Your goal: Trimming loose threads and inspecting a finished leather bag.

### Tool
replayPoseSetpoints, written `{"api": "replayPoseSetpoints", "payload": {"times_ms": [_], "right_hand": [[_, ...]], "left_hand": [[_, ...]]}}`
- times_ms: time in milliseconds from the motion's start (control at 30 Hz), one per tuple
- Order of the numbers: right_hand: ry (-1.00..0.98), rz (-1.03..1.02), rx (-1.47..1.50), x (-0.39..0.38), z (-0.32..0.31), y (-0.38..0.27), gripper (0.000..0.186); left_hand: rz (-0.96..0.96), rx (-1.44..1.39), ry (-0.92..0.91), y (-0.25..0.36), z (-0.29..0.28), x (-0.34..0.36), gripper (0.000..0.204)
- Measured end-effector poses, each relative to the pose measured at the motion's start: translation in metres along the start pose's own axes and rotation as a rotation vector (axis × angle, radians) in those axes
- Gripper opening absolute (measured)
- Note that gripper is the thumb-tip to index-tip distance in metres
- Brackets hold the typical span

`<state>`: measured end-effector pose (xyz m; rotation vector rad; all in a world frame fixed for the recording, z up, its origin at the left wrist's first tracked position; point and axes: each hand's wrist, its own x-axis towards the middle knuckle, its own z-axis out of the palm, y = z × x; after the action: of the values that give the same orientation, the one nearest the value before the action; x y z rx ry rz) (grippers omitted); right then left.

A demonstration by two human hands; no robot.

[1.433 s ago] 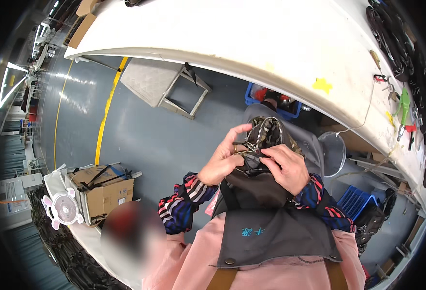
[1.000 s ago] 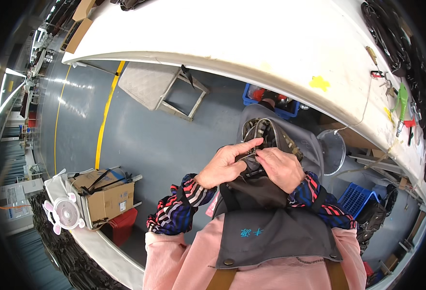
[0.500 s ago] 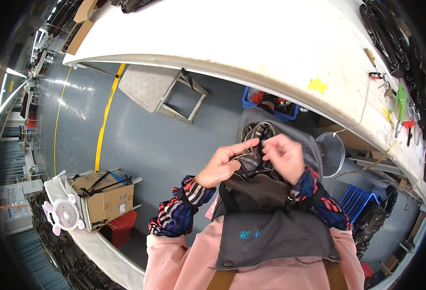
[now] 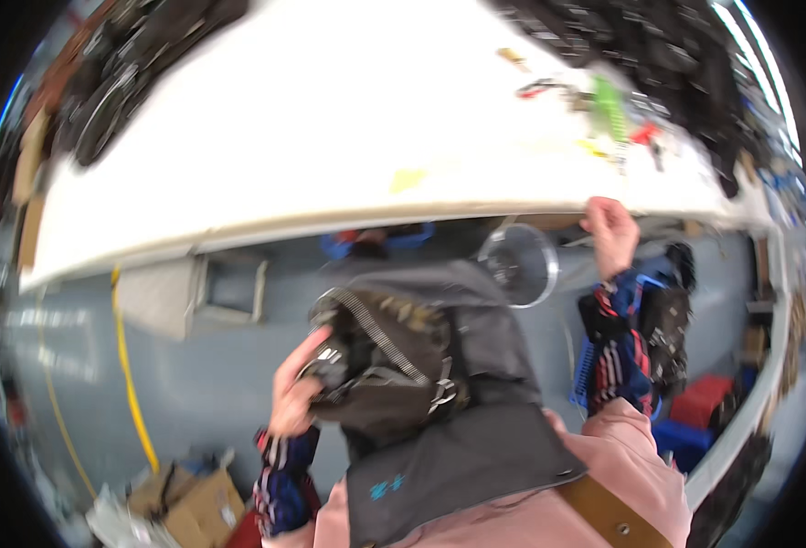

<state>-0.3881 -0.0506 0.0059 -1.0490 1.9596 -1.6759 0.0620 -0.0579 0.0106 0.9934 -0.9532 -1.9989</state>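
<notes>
My left hand (image 4: 301,388) grips the left side of a dark bag (image 4: 387,373) with camouflage lining and silver zippers. The bag rests over a grey apron (image 4: 458,443) at my front. My right hand (image 4: 609,230) is raised to the right, by the front edge of the white table (image 4: 293,128), its fingers loosely bent and apart with nothing seen in them; they are blurred. Beyond it lie a green tool (image 4: 609,108), a red item (image 4: 645,132) and small metal pieces.
Black piles (image 4: 631,55) lie along the table's back. Below are a padded stool (image 4: 152,301), a blue crate (image 4: 339,245), a clear round container (image 4: 518,265) and dark bags (image 4: 668,347) at right. Cardboard (image 4: 197,511) sits at lower left.
My right hand has let go of the bag and moved up-right towards the table edge. My view has swung round to the right. My left hand still holds the bag.
</notes>
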Motion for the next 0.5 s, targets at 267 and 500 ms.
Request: {"api": "replayPoseSetpoints", "payload": {"times_ms": [267, 500], "right_hand": [[0.287, -0.423, -0.732, 0.037, -0.068, 0.029, 0.01], [0.102, -0.535, -1.046, 0.026, -0.049, 0.027, 0.011]], "left_hand": [[-0.036, -0.055, 0.097, -0.009, 0.005, 0.005, 0.073], [-0.032, 0.04, 0.155, 0.007, 0.01, -0.001, 0.076]]}}
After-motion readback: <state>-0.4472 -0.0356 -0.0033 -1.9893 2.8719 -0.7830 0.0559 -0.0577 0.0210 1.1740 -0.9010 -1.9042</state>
